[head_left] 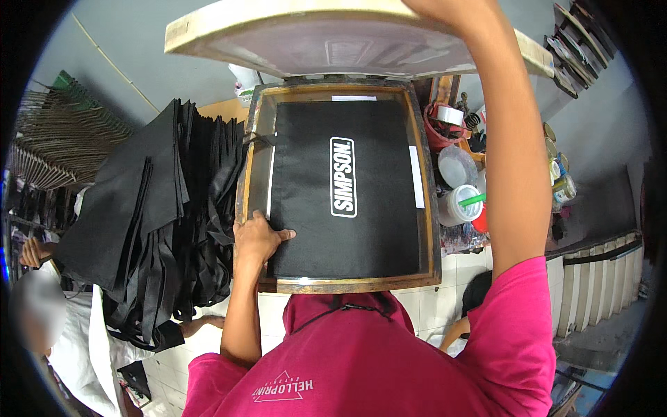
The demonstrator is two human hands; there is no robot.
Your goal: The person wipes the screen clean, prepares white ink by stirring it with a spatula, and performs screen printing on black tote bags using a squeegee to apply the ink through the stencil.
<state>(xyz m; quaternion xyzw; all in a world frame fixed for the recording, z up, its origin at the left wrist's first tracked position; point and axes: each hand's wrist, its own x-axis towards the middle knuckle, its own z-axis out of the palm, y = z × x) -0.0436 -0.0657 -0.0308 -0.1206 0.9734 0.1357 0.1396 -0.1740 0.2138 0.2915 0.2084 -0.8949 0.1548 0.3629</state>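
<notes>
A black fabric bag (306, 174) with a white printed logo in a rounded border lies flat on a glass-topped wooden frame (351, 285). My left hand (256, 240) rests at the bag's lower left edge. Its thumb is spread out onto the black cloth, and its other fingers lie near the frame's left side. Above the far side, a screen-printing frame (361, 15) with pale mesh is tilted up. My right hand (438, 7) grips its upper edge; the fingers are mostly cut off by the picture's top.
Many black bags (149, 187) hang piled at the left. Beside the frame's right side stand a white tub (455, 208) with a green-handled tool, a clear container (456, 167) and a pink basket (438, 135). A person in white (80, 326) is at the lower left.
</notes>
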